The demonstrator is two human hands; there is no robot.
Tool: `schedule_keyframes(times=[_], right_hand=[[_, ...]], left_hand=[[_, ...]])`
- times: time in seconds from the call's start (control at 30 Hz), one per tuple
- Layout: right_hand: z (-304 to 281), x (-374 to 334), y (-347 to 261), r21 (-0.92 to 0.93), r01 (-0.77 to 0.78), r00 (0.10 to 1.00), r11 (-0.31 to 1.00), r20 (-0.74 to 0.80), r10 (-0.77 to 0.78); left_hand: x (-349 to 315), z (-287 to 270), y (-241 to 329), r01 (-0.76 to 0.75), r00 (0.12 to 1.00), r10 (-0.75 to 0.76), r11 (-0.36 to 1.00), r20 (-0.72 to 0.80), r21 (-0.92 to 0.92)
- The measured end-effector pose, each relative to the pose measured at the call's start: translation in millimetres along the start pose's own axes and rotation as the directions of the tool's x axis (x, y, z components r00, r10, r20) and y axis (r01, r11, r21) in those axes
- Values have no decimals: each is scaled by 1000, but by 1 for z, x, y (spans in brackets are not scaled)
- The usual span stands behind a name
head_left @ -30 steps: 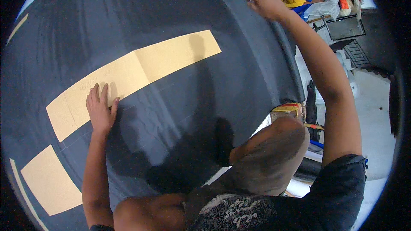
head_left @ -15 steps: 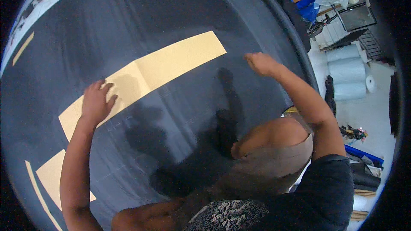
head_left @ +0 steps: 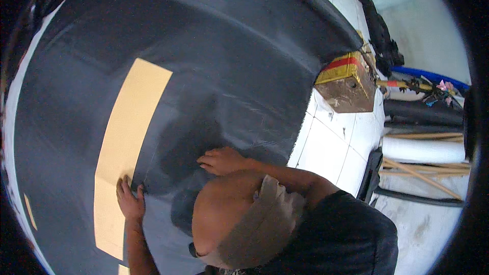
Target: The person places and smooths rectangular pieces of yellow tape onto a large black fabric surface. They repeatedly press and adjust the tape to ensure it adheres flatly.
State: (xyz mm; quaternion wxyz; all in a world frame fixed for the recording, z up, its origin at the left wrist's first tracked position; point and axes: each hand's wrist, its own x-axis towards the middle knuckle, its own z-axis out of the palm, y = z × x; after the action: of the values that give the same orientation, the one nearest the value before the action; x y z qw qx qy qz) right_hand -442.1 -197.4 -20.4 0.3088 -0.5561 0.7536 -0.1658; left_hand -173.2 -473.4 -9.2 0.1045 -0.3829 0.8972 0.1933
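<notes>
A long tan strip (head_left: 122, 127) with a crease across it lies flat on a wide black sheet (head_left: 244, 71). My left hand (head_left: 131, 199) rests at the strip's right edge, just below the crease, with fingers spread and its fingertips on the strip. Beside my raised knee, my right hand (head_left: 222, 161) is low over the black sheet, to the right of the strip. Its fingers stretch loosely leftward, and I make out nothing in them. At the lower edge, the end of another tan piece (head_left: 123, 270) shows below the strip.
A thin tan sliver (head_left: 30, 212) lies far left. Past the sheet's right edge, a worn box (head_left: 347, 82) with a yellow and red top stands on white floor tiles (head_left: 326, 137). Rolls and wooden poles (head_left: 423, 173) lie farther right, with a white roll (head_left: 423, 150) among them.
My view has turned, so the strip now runs nearly up and down. My left hand has shifted to the strip's edge near the crease. My right hand has come down beside my knee.
</notes>
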Motion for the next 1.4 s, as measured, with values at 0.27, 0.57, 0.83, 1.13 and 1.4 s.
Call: schedule_keyframes(times=[0.27,0.57,0.83,1.13,1.4], right_hand=[[-25,75,35,97,161,914,982,-389,-111],[-91,184,47,-106,180,850,978,-483,-209],[-100,163,69,-237,81,896,968,-408,-175],[-104,154,72,-271,49,851,961,-493,-182],[-90,146,75,-324,-24,815,946,-554,-170]], left_hand=[[-2,40,26,142,959,-181,972,-217,-186],[-5,47,65,188,933,-231,967,-278,-171],[-12,59,76,247,908,-287,955,-306,-163],[-5,69,78,289,873,-324,946,-364,-150],[-11,61,77,299,879,-355,931,-320,-210]])
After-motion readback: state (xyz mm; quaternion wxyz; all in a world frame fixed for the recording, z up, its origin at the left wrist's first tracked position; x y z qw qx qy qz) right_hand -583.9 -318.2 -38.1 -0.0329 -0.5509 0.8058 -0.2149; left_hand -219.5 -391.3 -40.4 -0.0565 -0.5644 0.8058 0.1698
